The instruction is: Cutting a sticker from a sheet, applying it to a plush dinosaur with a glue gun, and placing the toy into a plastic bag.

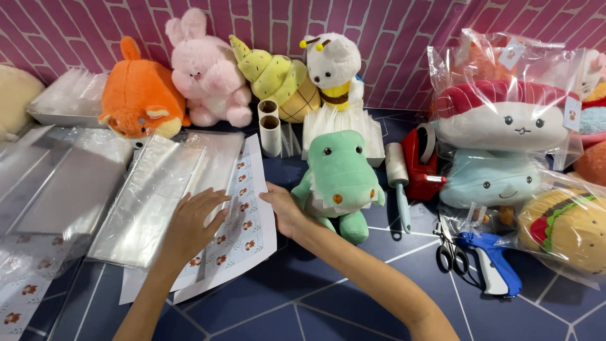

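Left hand (pixel 192 221) spread flat on sticker sheet (pixel 243 221); right hand (pixel 284 208) pinching its edge. Risk: sheet creasing, bags (pixel 151 196) sliding.

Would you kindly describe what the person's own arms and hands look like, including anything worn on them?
Both forearms are bare, with no sleeves in view. The left hand and the right hand wear no gloves, and no rings, watch or bracelets show. Fingernails look short and unpainted.

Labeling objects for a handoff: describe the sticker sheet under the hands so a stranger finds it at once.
Start at the green crocodile plush in the middle of the blue floor. Directly to its left lies the sticker sheet, with the left hand and right hand on it. Unlike the clear plastic bags beside it, it is white paper with rows of small orange stickers.
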